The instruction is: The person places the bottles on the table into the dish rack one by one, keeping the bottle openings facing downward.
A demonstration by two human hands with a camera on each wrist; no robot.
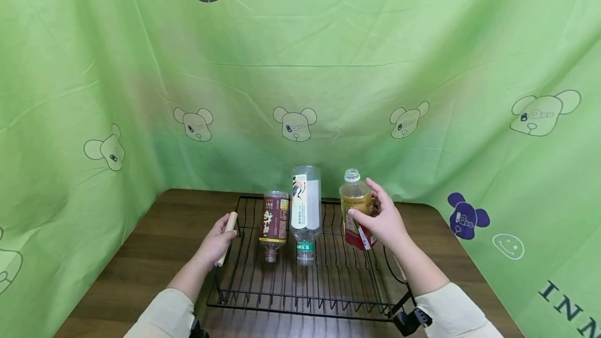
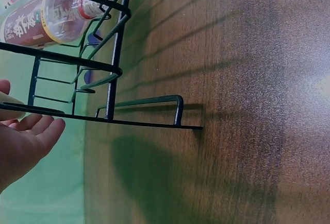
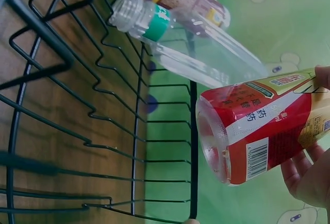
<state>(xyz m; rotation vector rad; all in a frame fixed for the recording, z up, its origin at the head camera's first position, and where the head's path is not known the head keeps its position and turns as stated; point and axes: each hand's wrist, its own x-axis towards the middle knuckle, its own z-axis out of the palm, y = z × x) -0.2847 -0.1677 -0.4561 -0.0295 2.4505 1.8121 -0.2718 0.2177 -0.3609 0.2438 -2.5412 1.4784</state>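
Note:
My left hand (image 1: 217, 241) grips the pale wooden handle (image 1: 227, 239) at the left side of a black wire dish rack (image 1: 328, 286). In my right hand (image 1: 387, 220) is a plastic bottle (image 1: 355, 207) with a red and yellow label, held neck up and capless above the rack's right part. The right wrist view shows its clear base and barcode, with fingers around the yellow part. Two more bottles lean neck down in the rack: a short one with a maroon label (image 1: 274, 219), and a taller clear one (image 1: 306, 213) with a white label and green neck band.
The rack stands on a dark brown wooden table (image 1: 141, 254). A green curtain (image 1: 300, 67) with bear and smiley prints hangs behind and at both sides. A second wooden handle is partly hidden behind the right forearm.

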